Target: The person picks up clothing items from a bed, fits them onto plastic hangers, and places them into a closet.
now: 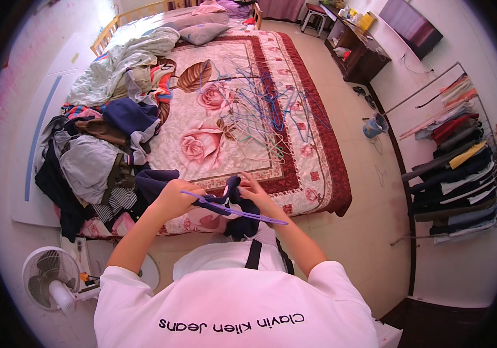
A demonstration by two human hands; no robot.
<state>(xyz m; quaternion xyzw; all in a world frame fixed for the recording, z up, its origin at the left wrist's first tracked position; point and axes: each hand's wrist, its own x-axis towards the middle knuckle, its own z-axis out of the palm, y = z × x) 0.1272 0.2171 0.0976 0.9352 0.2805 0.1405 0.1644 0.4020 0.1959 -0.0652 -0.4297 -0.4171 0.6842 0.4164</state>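
Note:
Close in front of my body, at the near edge of the bed, I hold up a dark navy garment (242, 226). My left hand (177, 199) is closed on it together with one end of a purple clothes hanger (242, 215). The hanger slants across the cloth, and its other end passes over my right forearm. My right hand (252, 188) pinches the garment's upper edge, its fingers partly hidden by the cloth. Part of the garment bunches up to the left of my left hand, and the rest hangs down before me.
A heap of clothes (89, 159) lies on the bed's left side. Loose wire hangers (274, 110) are spread over the rose-patterned bedspread (202, 145). A white fan (51, 278) stands at lower left. To the right are a loaded clothes rack (457, 156) and a bucket (374, 125).

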